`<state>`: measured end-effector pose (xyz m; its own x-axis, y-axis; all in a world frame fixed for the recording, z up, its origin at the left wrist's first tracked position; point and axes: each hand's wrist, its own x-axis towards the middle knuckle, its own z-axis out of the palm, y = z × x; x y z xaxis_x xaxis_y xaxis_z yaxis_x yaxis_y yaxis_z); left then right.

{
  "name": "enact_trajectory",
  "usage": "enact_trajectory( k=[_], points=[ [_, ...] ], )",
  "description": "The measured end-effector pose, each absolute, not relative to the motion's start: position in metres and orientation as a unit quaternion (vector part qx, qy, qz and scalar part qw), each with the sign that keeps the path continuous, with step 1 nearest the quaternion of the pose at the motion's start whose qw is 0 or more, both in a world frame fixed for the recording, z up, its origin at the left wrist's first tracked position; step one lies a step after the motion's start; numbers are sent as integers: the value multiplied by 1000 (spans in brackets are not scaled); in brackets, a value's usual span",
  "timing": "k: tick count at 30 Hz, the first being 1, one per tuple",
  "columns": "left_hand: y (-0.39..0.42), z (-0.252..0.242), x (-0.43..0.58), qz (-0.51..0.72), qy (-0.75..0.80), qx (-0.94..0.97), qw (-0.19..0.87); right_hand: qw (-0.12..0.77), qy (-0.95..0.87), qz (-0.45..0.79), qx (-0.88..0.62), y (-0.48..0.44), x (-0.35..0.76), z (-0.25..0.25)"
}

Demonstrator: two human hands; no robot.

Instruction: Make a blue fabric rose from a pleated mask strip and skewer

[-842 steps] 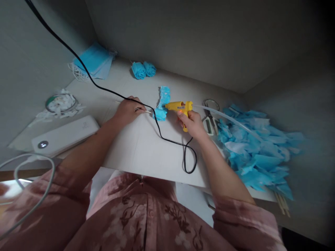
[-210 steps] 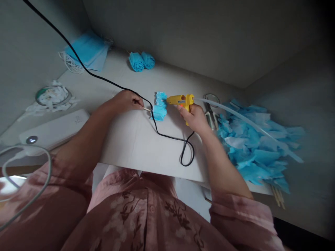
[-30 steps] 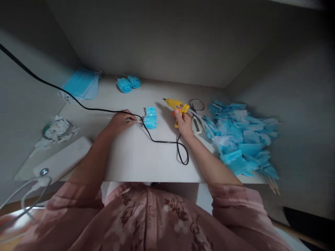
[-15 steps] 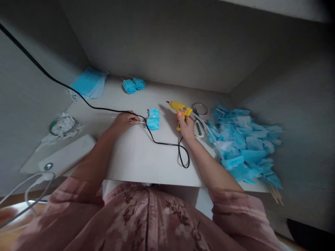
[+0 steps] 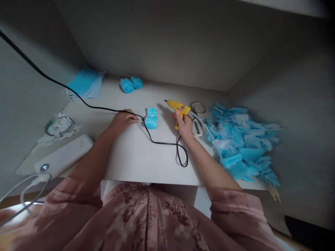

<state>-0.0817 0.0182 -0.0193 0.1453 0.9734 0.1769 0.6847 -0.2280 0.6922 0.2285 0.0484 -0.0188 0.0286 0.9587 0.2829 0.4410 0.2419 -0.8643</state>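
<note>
My left hand (image 5: 124, 120) is closed around a thin wooden stick (image 5: 139, 121). At the stick's right end is a crinkled light-blue piece of fabric (image 5: 151, 118), lying on the white table. My right hand (image 5: 185, 126) grips a yellow hot glue gun (image 5: 178, 106) by its handle, thumb near the orange part. The gun's nozzle points left, above and to the right of the blue piece, apart from it. A clear glue stick (image 5: 200, 122) trails from the back of the gun. The gun's black cord (image 5: 162, 143) loops on the table and crosses over the stick.
Two blue fabric roses (image 5: 127, 85) lie at the back, beside stacked blue face masks (image 5: 85, 83). A bowl of white scraps (image 5: 59, 126) and a white power bank (image 5: 64, 153) stand left. Scissors (image 5: 196, 127) and a heap of blue fabric pieces (image 5: 243, 139) are right, sticks (image 5: 273, 191) beneath.
The whole view has shifted slightly, so things appear a little further left. Both hands keep their hold on the stick and the glue gun.
</note>
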Motion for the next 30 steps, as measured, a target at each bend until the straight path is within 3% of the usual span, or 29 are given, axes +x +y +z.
enact_trajectory(
  k=[30],
  points=[
    [38,-33,-82,321,575,728,189,468,-627,293,-549,52,229,-24]
  ],
)
